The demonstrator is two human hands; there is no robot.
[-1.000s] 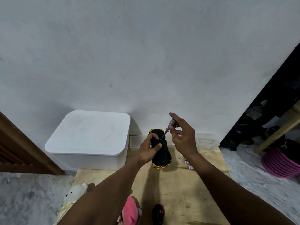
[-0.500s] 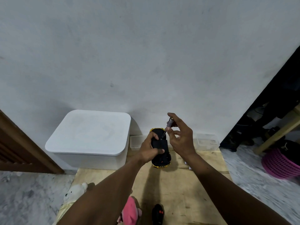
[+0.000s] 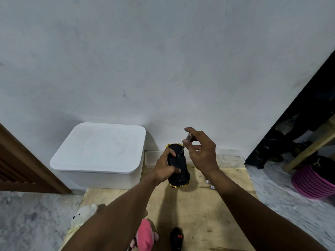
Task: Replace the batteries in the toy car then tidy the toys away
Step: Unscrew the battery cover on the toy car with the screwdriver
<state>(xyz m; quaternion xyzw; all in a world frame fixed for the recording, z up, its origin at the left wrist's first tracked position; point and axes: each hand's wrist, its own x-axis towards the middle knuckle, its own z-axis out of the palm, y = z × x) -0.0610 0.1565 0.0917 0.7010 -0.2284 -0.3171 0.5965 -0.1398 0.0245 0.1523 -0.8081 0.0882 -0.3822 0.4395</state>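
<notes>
A black toy car (image 3: 178, 169) with yellow trim is turned underside up above the wooden board (image 3: 199, 214). My left hand (image 3: 165, 168) grips its left side, thumb across the underside. My right hand (image 3: 201, 151) pinches a small screwdriver (image 3: 186, 141) with a clear handle, tip down on the car's underside. Small batteries (image 3: 210, 183) lie on the board to the right of the car. A black remote (image 3: 176, 238) with red buttons lies near the bottom edge.
A white lidded storage box (image 3: 101, 151) stands at the left against the wall. Shallow clear trays (image 3: 230, 157) line the wall behind the car. A white plush (image 3: 85, 214) and a pink plush (image 3: 145, 234) lie near me. A pink basket (image 3: 313, 182) sits at the right.
My right hand has shifted a little left and its fingers have moved round the screwdriver handle, the tip staying on the car. The left hand keeps its grip.
</notes>
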